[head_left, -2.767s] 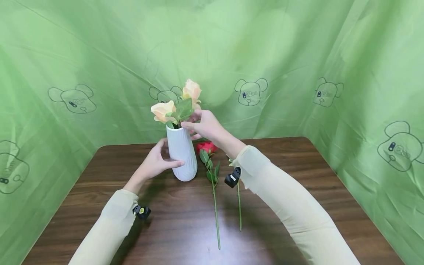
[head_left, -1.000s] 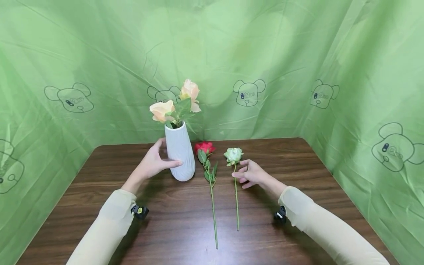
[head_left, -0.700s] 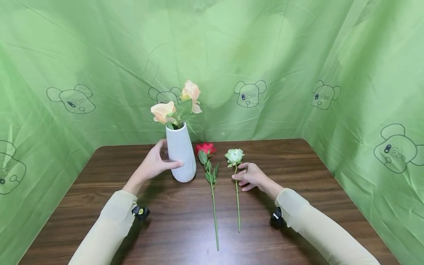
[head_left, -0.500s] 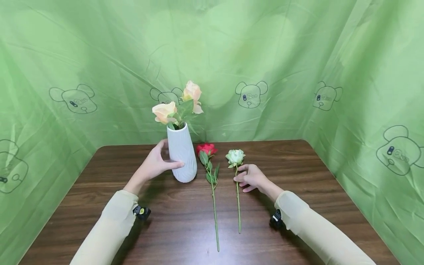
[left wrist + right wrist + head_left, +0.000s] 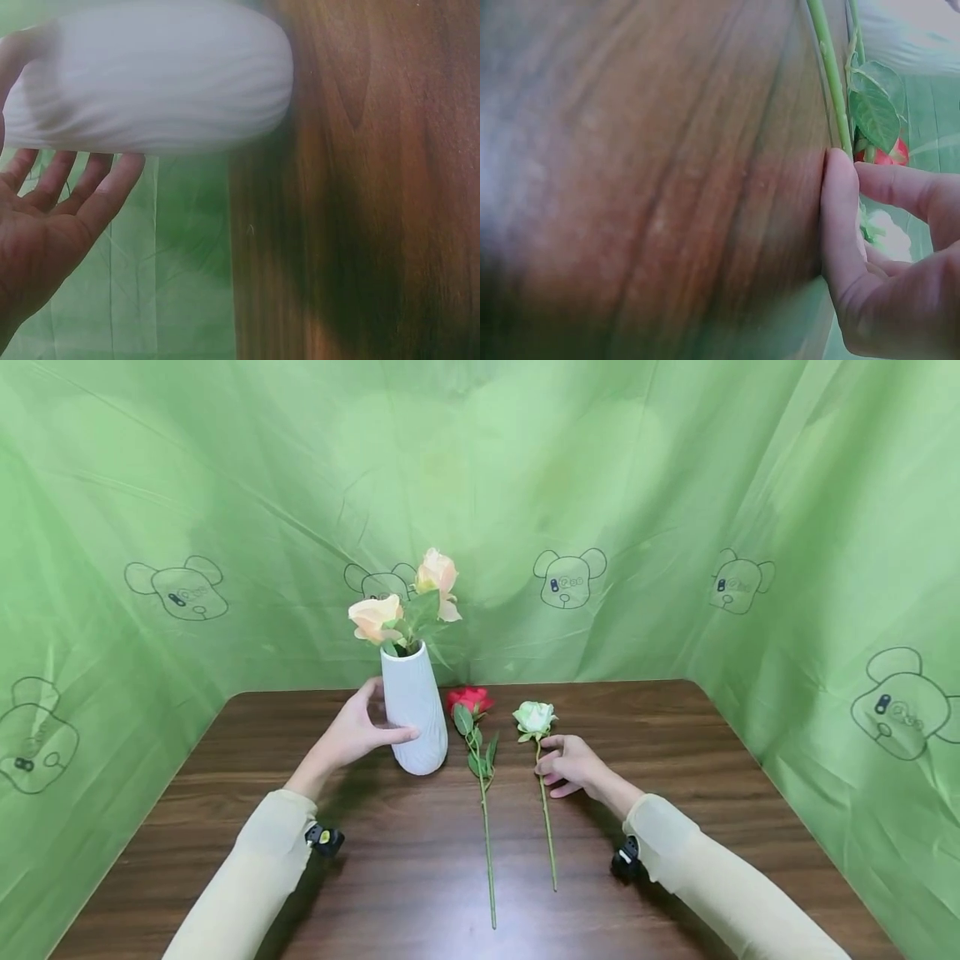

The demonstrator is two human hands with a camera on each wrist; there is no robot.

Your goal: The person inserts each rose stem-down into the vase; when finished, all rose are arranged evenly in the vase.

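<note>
A white ribbed vase (image 5: pixel 416 727) stands on the brown table (image 5: pixel 675 752) with two peach roses (image 5: pixel 375 617) in it. My left hand (image 5: pixel 382 714) holds the vase, thumb across its front and fingers behind. In the left wrist view the fingers (image 5: pixel 90 187) lie against the vase (image 5: pixel 150 82). A white rose (image 5: pixel 534 717) lies on the table to the right. My right hand (image 5: pixel 544 760) pinches its stem just below the bloom. The right wrist view shows thumb (image 5: pixel 838 225) and forefinger closing on the green stem (image 5: pixel 826 75). A red rose (image 5: pixel 468 700) lies between vase and white rose.
Green cloth printed with bear faces (image 5: pixel 566 577) walls in the table at the back and on both sides. The red rose's long stem (image 5: pixel 487 843) runs toward the front edge. Bare wood lies at the right and front left of the table.
My right hand left the flowers in the vase, came down to the white rose and closed on its stem. The stem's lower end has swung slightly right. The left hand stayed on the vase.
</note>
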